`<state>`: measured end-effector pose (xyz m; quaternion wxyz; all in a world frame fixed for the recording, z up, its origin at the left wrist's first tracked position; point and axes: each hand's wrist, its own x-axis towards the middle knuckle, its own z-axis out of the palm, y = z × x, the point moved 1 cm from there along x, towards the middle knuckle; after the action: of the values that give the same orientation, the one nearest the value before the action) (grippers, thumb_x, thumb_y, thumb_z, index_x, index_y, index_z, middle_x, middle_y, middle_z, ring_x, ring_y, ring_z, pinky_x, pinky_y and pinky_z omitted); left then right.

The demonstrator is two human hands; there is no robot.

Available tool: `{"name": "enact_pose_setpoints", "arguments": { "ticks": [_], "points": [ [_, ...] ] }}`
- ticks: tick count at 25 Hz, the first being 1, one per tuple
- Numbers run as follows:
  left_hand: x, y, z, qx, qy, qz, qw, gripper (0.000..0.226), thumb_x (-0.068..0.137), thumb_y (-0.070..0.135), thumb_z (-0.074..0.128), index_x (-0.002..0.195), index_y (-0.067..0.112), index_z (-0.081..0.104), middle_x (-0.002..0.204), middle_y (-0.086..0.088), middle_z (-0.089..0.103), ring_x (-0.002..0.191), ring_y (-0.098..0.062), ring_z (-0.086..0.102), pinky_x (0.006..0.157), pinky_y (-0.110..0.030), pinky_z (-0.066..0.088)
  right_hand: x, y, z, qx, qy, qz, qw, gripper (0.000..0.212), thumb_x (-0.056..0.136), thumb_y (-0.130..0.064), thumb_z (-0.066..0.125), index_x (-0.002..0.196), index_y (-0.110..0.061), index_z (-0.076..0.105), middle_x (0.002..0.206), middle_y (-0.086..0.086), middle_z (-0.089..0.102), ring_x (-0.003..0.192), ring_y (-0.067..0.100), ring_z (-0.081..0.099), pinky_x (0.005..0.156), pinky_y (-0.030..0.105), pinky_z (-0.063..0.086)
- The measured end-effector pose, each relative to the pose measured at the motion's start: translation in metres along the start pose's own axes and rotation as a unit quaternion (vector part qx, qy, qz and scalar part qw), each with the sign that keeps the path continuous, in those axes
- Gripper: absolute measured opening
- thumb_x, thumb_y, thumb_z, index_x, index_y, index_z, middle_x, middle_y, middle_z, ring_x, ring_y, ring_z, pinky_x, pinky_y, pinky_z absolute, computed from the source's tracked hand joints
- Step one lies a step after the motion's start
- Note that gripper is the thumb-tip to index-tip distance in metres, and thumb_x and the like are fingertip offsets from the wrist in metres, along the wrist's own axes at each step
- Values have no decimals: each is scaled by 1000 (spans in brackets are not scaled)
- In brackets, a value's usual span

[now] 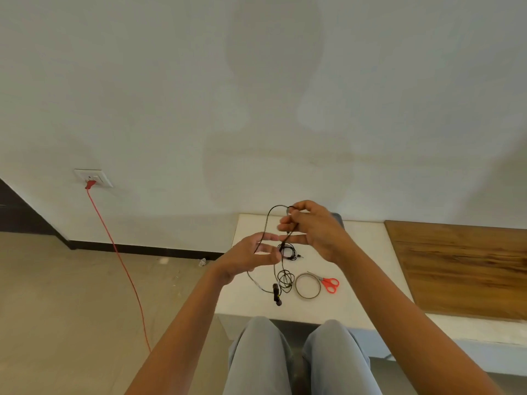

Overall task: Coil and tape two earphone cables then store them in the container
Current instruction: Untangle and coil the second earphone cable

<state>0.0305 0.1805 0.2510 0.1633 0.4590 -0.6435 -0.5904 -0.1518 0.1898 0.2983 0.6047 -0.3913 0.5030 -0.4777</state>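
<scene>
A black earphone cable (267, 220) hangs in a loose loop between my hands above the white table (365, 252). My right hand (313, 229) pinches its upper end, with strands running down through the fingers. My left hand (253, 253) has its fingers spread, and the cable passes between them. The cable's lower part (286, 277) trails onto the table in a small tangle, ending at dark earbuds (276, 295). A second black earphone cable (289, 250) lies coiled on the table under my hands. A clear tape roll (308, 286) lies flat beside the tangle.
Red-handled scissors (329, 284) lie touching the tape roll's right side. A dark object (338, 216) shows behind my right hand. A wooden board (462, 266) covers the table's right part. A red cord (119, 258) runs from a wall socket (92, 178) to the floor. My knees (299, 352) are at the table's front edge.
</scene>
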Motion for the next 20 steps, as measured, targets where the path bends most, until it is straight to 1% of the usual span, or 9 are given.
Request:
{"name": "enact_pose_setpoints", "arguments": {
  "ticks": [3,5,8,11,12,14,16,18,20],
  "points": [
    [4,24,12,16,47,45,998,18,93,36,58,104,25,68,71,9,61,59,0,45,55,-17,33,4,12,8,-24,-24,-67,997,12,94,-3,52,105,-4,57,96,12,65,85,20,66,77,36,55],
    [1,37,8,19,99,57,993,26,99,33,47,89,22,69,63,14,54,59,0,45,54,-13,34,11,25,0,-37,11,-131,991,17,86,-11,61,102,-17,62,102,5,62,93,18,59,88,40,48],
    [-8,59,0,66,109,86,988,37,100,37,41,76,20,62,51,17,41,50,6,45,51,-7,34,18,47,-10,-62,59,-133,987,50,70,-18,62,116,-33,50,127,-4,47,121,18,44,103,39,39],
    [-18,80,-4,149,93,122,977,42,99,45,39,69,23,59,56,16,50,59,2,51,65,-16,43,26,71,-7,-164,-39,-109,980,79,71,-20,71,135,-39,30,144,-10,35,134,11,33,106,38,33],
    [-19,82,-6,169,94,134,972,42,99,46,40,68,25,59,60,14,54,65,-5,55,71,-23,44,30,78,-4,-199,-85,-93,972,75,73,-23,72,134,-42,33,142,-11,41,133,8,37,107,40,35],
    [-24,86,-12,193,101,154,964,41,98,45,43,66,26,60,67,-1,60,73,-21,59,76,-32,48,32,90,-2,-254,-165,-52,952,50,83,-22,68,127,-38,50,128,-10,59,123,5,51,107,39,39],
    [-28,83,-25,197,134,169,956,38,97,43,46,66,26,61,79,-12,67,87,-30,65,81,-40,51,28,103,-8,-298,-225,-10,927,23,91,-17,60,112,-22,64,115,-5,68,111,4,59,100,26,44],
    [-33,76,-38,189,182,157,952,37,96,41,47,66,26,61,88,-15,70,89,-34,65,77,-38,52,24,119,-19,-310,-234,12,922,15,95,-15,54,100,-12,67,101,-2,69,100,5,62,97,25,46],
    [-34,63,-47,198,200,110,953,37,97,38,47,67,23,62,79,-8,69,71,-23,63,68,-27,46,22,125,-30,-291,-159,-11,943,17,97,-12,48,93,-10,64,91,-2,66,91,5,61,94,30,46]
  ]
}}
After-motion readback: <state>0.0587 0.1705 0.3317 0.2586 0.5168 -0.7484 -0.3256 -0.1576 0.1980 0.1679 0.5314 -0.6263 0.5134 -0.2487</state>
